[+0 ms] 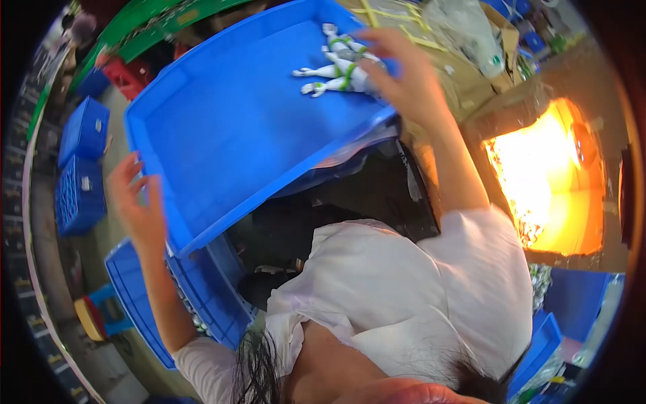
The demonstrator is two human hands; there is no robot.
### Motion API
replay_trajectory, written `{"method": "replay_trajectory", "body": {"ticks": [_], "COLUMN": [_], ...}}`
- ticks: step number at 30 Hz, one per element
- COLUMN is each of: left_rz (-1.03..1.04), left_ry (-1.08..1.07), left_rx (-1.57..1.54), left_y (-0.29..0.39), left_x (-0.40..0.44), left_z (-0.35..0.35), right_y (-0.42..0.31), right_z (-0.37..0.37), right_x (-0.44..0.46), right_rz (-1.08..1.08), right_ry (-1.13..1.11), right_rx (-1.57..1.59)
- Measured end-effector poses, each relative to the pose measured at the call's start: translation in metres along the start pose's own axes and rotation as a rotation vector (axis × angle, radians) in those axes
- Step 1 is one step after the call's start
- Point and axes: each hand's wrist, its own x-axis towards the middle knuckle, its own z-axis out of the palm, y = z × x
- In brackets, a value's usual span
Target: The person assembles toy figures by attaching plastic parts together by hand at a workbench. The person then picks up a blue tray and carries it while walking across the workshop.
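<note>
A shallow blue tray (222, 101) lies tilted across the view in front of me. White toy figures (346, 77) with green bands are bunched in its far right corner, limbs pointing left; I cannot make out how many there are. Over their right ends reaches my right hand (407, 77), blurred, with thumb and forefinger apart. Whether it touches them is unclear. My left hand (140, 205) is at the tray's left rim, fingers spread and slightly blurred, holding nothing visible.
Blue crates (82, 172) stand on the floor at left, near a small stool (101, 313). Another blue bin (208, 283) sits below the tray. At right is a cardboard box (471, 145) with a brightly lit opening. A plastic bag (464, 34) lies at the back right.
</note>
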Motion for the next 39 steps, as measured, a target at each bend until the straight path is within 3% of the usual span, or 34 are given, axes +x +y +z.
{"method": "replay_trajectory", "body": {"ticks": [1, 2, 3, 4, 5, 6, 9, 11, 14, 23, 26, 28, 29, 31, 36, 38, 39], "left_rz": [0.102, 0.292, 0.452, 0.536, 0.613, 0.617, 0.605, 0.379, 0.519, 0.495, 0.387, 0.56, 0.573, 0.607, 0.674, 0.496, 0.444], "left_ry": [-0.189, -0.354, -0.474, -0.579, -0.695, -0.743, -0.881, -0.955, -0.88, -0.77, -0.79, -0.51, -0.516, -0.444, -0.59, -0.879, -0.886], "left_rx": [0.06, 0.118, 0.088, 0.122, 0.154, 0.165, 0.353, 0.367, 0.331, 0.433, 0.462, 0.347, 0.338, -0.089, -0.509, -0.597, -0.613], "left_y": [0.025, 0.039, 0.097, 0.115, 0.127, 0.134, 0.143, 0.132, 0.123, 0.134, 0.144, 0.168, 0.179, 0.202, 0.239, 0.254, 0.253], "left_x": [0.011, 0.019, 0.004, 0.005, 0.001, -0.003, -0.009, -0.006, -0.009, -0.023, -0.027, -0.037, -0.041, -0.052, -0.064, -0.06, -0.058], "left_z": [0.014, 0.028, 0.112, 0.136, 0.157, 0.174, 0.218, 0.236, 0.237, 0.227, 0.23, 0.236, 0.246, 0.274, 0.387, 0.419, 0.438], "right_y": [0.017, 0.035, 0.089, 0.097, 0.1, 0.1, 0.103, 0.108, 0.109, 0.111, 0.112, 0.112, 0.113, 0.112, 0.118, 0.113, 0.116], "right_z": [-0.008, -0.012, -0.093, -0.101, -0.106, -0.101, -0.087, -0.081, -0.084, -0.081, -0.083, -0.084, -0.083, -0.083, -0.08, -0.086, -0.084], "right_x": [-0.028, -0.062, -0.099, -0.126, -0.156, -0.185, -0.221, -0.219, -0.217, -0.211, -0.21, -0.21, -0.209, -0.208, -0.211, -0.211, -0.212], "right_rz": [0.122, 0.319, 0.479, 0.505, 0.526, 0.543, 0.508, 0.47, 0.467, 0.428, 0.41, 0.419, 0.418, 0.439, 0.495, 0.49, 0.475], "right_ry": [0.2, 0.238, 0.234, 0.252, 0.018, -0.232, -0.267, -0.275, -0.279, -0.219, -0.223, -0.22, -0.221, -0.231, -0.274, -0.235, -0.226], "right_rx": [-0.035, -0.092, -0.232, -0.228, -0.454, -0.654, -0.643, -0.661, -0.636, -0.565, -0.567, -0.558, -0.541, -0.542, -0.483, -0.374, -0.396]}}
